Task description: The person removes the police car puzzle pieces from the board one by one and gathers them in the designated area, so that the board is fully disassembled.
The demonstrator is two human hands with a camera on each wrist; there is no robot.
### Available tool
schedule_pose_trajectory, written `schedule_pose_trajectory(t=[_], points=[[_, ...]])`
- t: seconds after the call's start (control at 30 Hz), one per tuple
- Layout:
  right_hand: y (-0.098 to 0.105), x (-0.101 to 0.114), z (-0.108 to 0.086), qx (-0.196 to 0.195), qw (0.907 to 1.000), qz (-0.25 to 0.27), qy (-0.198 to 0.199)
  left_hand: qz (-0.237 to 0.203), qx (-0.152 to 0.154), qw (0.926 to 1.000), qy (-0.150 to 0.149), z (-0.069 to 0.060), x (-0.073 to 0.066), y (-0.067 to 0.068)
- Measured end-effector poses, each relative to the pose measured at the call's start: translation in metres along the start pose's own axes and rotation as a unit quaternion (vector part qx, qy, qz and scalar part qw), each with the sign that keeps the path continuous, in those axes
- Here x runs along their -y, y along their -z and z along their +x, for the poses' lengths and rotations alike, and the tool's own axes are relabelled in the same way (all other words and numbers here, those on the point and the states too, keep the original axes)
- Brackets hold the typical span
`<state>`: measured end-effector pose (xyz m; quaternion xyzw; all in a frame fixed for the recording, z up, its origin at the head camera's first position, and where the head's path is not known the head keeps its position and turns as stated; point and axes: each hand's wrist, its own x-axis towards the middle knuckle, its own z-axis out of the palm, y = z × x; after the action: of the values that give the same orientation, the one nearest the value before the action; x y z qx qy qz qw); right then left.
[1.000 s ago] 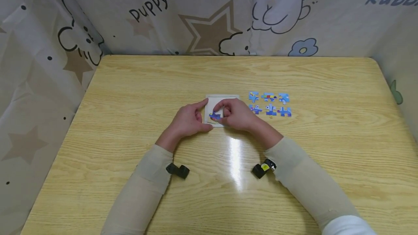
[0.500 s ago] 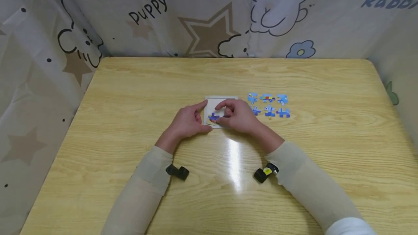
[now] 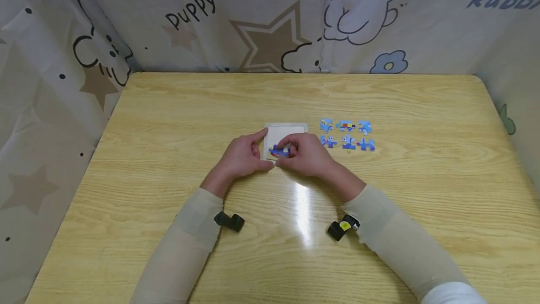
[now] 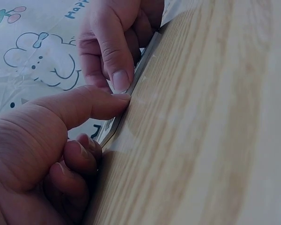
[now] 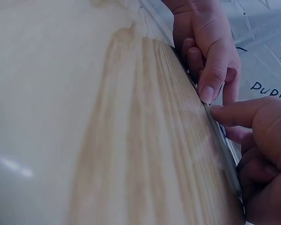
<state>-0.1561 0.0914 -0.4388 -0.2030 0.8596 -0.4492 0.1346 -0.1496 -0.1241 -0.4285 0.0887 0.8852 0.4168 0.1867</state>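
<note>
A small pale square puzzle tray (image 3: 280, 130) lies on the table, with blue-purple jigsaw pieces (image 3: 278, 151) at its near edge inside. My left hand (image 3: 242, 156) holds the tray's left side, index finger at the far corner and thumb at the near one. Over the tray's near right part is my right hand (image 3: 305, 154). Its index fingertip touches the pieces while the thumb rests at the near rim. Both thumbs meet the tray's rim (image 5: 225, 145) in the right wrist view. The right hand hides the tray's lower right corner.
Several loose blue jigsaw pieces (image 3: 348, 142) lie in two rows right of the tray. The wooden table (image 3: 190, 102) reaches back to a printed cloth (image 3: 270, 36) that hangs behind it. Each forearm carries a small black wrist camera (image 3: 229, 222).
The right index finger has come down onto the pieces, and the right thumb has slid toward the near rim. More of the piece row shows inside the tray. The left hand stays put.
</note>
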Motion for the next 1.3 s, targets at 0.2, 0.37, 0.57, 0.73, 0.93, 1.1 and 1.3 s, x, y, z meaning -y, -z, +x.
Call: schedule_pose_trajectory(t=[0.2,0.37,0.57,0.73,0.93,1.1,1.3], points=[[0.001,0.002,0.000,0.005,0.9999,0.006,-0.007,-0.002,0.000,1.0000,-0.002,0.001,0.000,0.001],[0.000,0.003,0.000,0.010,0.9996,0.018,-0.021,0.000,0.001,1.0000,0.001,0.001,0.001,0.000],[0.001,0.006,0.001,0.012,0.9993,0.015,-0.032,0.001,-0.001,1.0000,-0.001,0.001,0.001,0.000],[0.002,0.006,0.001,0.009,0.9993,0.016,-0.032,0.002,-0.002,1.0000,-0.006,0.001,0.001,0.000],[0.002,0.004,-0.004,-0.011,0.9994,0.025,-0.021,-0.001,-0.003,1.0000,-0.004,0.001,0.001,-0.001],[0.006,0.003,-0.013,-0.028,0.9994,0.016,-0.013,-0.002,-0.004,1.0000,0.003,0.001,0.000,-0.001],[0.013,-0.003,-0.028,-0.032,0.9990,0.009,-0.029,0.002,-0.008,1.0000,0.005,0.002,-0.001,-0.001]])
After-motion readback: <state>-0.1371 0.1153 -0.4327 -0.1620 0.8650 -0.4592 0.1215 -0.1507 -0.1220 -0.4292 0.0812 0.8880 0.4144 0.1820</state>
